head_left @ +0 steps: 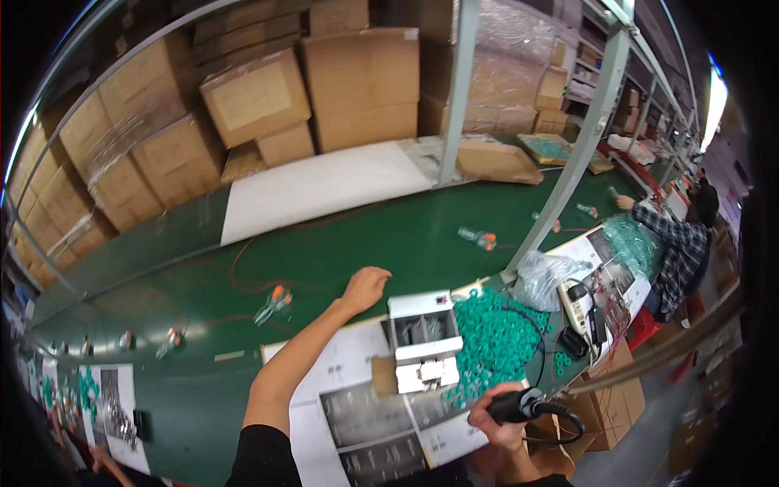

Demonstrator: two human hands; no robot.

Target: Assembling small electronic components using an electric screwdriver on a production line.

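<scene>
My right hand [505,430] is wrapped round a black corded electric screwdriver [519,404] at the lower right, its cable looping away to the right. My left hand [367,288] reaches over the green conveyor belt [389,235], fingers curled in; whatever they may hold is hidden. Between my arms stands a small white and grey screw feeder [423,337] with a red switch on top. Right beside it lies a heap of teal plastic rings [495,337]. On the belt left of my left hand rests a clear part with an orange piece [276,302].
More clear-and-orange parts [479,238] sit along the belt. A grey metal post [568,154] rises right of my work sheets [324,373]. A clear plastic bag [542,280] and a power strip [578,312] lie right of the rings. A co-worker in a checked shirt [677,252] sits farther right.
</scene>
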